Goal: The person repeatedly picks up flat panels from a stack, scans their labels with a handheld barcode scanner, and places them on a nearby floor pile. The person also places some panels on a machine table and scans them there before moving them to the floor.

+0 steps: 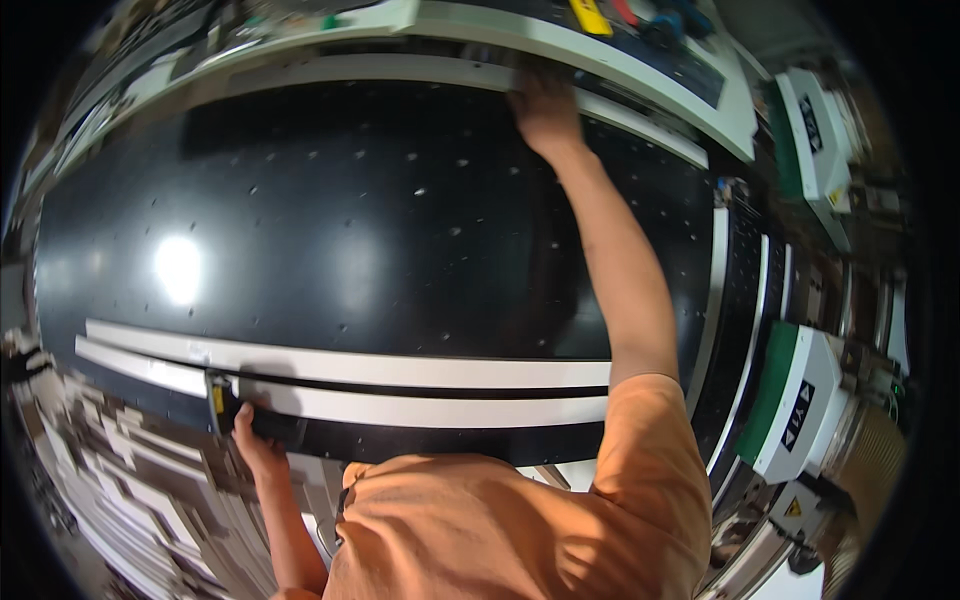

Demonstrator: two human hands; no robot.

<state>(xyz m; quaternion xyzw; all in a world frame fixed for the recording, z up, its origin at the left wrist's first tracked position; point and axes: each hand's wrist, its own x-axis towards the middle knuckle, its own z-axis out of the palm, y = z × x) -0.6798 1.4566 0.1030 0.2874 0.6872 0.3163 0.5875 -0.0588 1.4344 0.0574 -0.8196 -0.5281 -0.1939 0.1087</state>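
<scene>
My left hand (258,440) is at the near left edge of a black table (400,260). It is closed round a dark handheld tool (217,405) with a yellow patch, whose exact kind I cannot make out. The tool's end sits against two long white strips (400,369) that lie side by side along the near edge. My right arm stretches across the table to its far side. There my right hand (548,115) is over another long white strip (390,68); its fingers are blurred and partly in shadow.
Pale strips and boards (150,480) are stacked at the lower left. Two white and green machine units (795,405) stand at the right, beside upright white rails (718,265). Beyond the table, a white-framed ledge (600,60) carries a yellow object (590,16) and other tools.
</scene>
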